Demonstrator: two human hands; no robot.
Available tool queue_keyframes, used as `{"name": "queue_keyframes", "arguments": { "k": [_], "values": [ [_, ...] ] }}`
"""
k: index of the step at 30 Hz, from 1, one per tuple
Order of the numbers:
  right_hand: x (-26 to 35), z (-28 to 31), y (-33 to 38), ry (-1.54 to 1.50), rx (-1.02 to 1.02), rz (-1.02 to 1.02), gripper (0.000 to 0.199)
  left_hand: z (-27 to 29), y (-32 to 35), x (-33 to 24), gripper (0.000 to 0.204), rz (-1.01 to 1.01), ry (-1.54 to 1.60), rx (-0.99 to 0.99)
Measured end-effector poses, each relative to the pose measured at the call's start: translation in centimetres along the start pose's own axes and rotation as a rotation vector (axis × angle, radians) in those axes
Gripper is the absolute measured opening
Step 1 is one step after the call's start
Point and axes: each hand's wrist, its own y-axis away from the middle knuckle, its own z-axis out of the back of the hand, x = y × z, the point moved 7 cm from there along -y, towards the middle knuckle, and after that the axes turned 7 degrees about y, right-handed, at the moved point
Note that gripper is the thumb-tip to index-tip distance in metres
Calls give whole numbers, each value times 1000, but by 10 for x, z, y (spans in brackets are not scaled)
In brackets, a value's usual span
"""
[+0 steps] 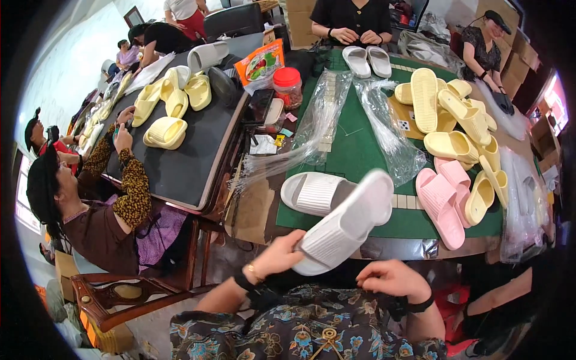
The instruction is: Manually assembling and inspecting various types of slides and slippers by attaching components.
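Note:
My left hand grips a white ribbed slide slipper by its strap side and heel area, fingers wrapped round it. The slipper is lifted off the table and tilted, its toe end up to the right. Behind it another white slipper lies on the green mat, partly covered by the raised one. To the right, close to my body below the table's near edge, my right hand is loosely bent with its fingers apart and nothing visible in it.
Pink slippers and a pile of yellow slippers lie on the right. Clear plastic bags stretch across the mat; a white pair sits beyond. A red-lidded jar stands left. Co-workers sit around; a dark conveyor carries yellow slippers.

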Motion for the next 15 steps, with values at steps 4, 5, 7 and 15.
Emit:
{"name": "queue_keyframes", "arguments": {
  "k": [4, 5, 7, 15],
  "values": [
    [31, 45, -8, -159, -408, -17, 14, 56, 5, -8, 38, 1, -13, -9],
    [39, 53, -13, 29, -527, 48, 15, 66, 0, -11, 37, -16, -56, -27],
    [48, 62, -30, 319, -696, 181, 17, 80, -12, -12, 35, -19, -123, -13],
    [39, 17, -125, 938, -411, 290, 33, 98, -43, 26, 27, -107, -288, -90]
  ]
}}
